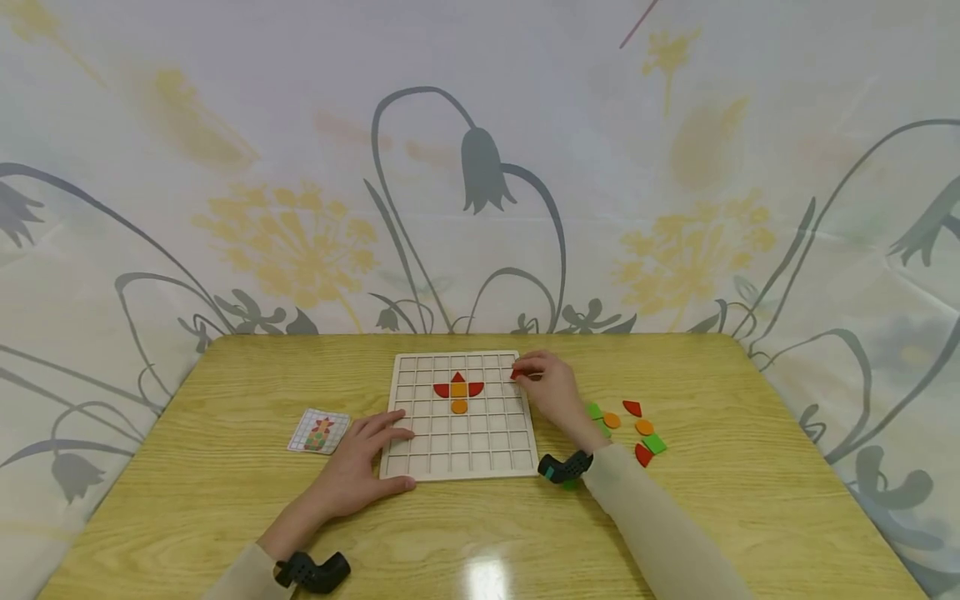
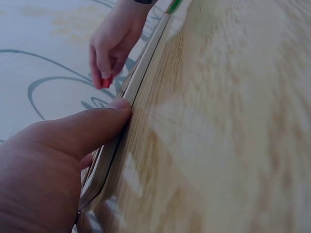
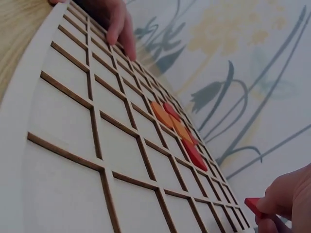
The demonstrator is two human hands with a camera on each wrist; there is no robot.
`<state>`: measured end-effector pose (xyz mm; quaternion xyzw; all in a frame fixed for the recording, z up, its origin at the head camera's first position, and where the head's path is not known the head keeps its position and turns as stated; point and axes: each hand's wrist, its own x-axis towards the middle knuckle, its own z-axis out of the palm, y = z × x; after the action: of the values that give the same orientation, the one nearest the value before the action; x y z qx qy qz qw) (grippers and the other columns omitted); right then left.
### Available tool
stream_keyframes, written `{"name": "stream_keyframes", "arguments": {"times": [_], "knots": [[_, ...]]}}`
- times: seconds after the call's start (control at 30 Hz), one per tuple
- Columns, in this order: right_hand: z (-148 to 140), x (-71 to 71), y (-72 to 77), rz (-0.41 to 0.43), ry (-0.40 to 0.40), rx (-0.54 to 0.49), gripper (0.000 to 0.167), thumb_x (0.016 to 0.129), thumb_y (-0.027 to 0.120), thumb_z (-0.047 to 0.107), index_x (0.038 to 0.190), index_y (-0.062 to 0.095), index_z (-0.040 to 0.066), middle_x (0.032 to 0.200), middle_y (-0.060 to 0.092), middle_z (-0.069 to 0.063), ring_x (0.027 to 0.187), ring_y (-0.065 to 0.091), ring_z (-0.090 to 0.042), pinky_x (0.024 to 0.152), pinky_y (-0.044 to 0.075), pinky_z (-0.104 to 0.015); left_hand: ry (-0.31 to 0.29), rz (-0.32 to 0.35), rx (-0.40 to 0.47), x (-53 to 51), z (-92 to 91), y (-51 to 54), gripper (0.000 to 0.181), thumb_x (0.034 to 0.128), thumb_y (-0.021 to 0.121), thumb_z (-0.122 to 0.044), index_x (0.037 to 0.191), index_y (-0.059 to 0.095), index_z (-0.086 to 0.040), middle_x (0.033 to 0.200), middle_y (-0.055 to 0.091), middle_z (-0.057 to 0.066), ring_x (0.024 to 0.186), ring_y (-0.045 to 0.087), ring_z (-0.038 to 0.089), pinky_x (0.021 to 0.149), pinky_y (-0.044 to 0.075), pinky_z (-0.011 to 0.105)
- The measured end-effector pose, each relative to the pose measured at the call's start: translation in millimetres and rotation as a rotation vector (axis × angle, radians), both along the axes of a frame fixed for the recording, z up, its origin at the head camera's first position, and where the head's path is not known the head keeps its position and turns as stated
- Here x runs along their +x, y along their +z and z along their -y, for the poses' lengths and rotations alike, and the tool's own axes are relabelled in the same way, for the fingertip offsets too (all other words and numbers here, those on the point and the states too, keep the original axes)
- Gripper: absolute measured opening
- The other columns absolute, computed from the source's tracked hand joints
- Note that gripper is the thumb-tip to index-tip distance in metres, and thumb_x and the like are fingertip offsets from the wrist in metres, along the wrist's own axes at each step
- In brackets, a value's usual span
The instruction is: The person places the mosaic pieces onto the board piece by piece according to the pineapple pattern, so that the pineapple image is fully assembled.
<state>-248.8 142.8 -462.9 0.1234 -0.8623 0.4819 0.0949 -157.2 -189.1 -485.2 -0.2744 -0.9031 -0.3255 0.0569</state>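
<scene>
One red piece at upper right of grid board

Right hand pinches it, right of frame centre; left hand, fingers spread, rests at board's lower left. Likely best: brace board, lower piece flat, align squarely.

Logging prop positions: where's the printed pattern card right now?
In the head view, the printed pattern card lies on the wood-grain table, left of the white grid board and close beside the left hand.
</scene>
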Motion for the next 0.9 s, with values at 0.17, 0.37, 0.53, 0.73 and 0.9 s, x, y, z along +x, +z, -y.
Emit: {"name": "stream_keyframes", "arguments": {"times": [0.17,0.37,0.53,0.73,0.9], "knots": [[11,8.9,2.3,0.061,0.055,-0.018,0.017,0.092,0.067,-0.001,0.106,0.075,0.0,0.117,0.064,-0.009,0.102,0.063,-0.027,0.086,0.054,-0.039,-0.002,-0.004,0.001,0.6,-0.3,1.5,0.058,0.0795,0.082,-0.046,0.129,0.065,-0.019,0.152,0.044,0.008,0.132,0.04,0.034,0.099,0.038,0.061],[27,17.2,5.3,0.042,0.154,-0.021,0.016,0.089,0.07,-0.003,0.103,0.076,-0.001,0.113,0.067,-0.01,0.103,0.064,-0.028,0.085,0.055,-0.037,0.0,-0.011,-0.002,2.3,-0.6,4.3,0.056,0.0809,0.081,-0.045,0.128,0.065,-0.019,0.151,0.045,0.009,0.131,0.041,0.035,0.098,0.039,0.062],[33,17.8,-2.5,0.043,0.248,0.01,0.017,0.09,0.07,-0.002,0.105,0.076,0.003,0.111,0.068,-0.006,0.097,0.065,-0.022,0.082,0.055,-0.031,0.009,0.016,-0.008,2.9,-1.9,5.4,0.055,0.0818,0.08,-0.046,0.128,0.065,-0.02,0.151,0.045,0.007,0.133,0.04,0.035,0.1,0.037,0.062],[32,18.1,-10.3,0.023,0.278,0.056,0.016,0.09,0.07,0.0,0.102,0.076,0.009,0.107,0.069,-0.001,0.088,0.062,-0.015,0.078,0.052,-0.03,0.013,0.006,-0.004,3.1,-1.6,4.1,0.056,0.0802,0.082,-0.044,0.128,0.065,-0.019,0.152,0.044,0.007,0.134,0.038,0.036,0.101,0.036,0.062],[34,15.8,-14.9,0.029,0.276,0.087,0.015,0.091,0.072,0.004,0.103,0.076,0.011,0.107,0.068,0.0,0.085,0.061,-0.012,0.075,0.051,-0.027,0.018,0.006,-0.003,3.0,-1.1,3.8,0.057,0.0797,0.082,-0.044,0.128,0.065,-0.02,0.152,0.044,0.007,0.135,0.038,0.036,0.101,0.035,0.063]]}}
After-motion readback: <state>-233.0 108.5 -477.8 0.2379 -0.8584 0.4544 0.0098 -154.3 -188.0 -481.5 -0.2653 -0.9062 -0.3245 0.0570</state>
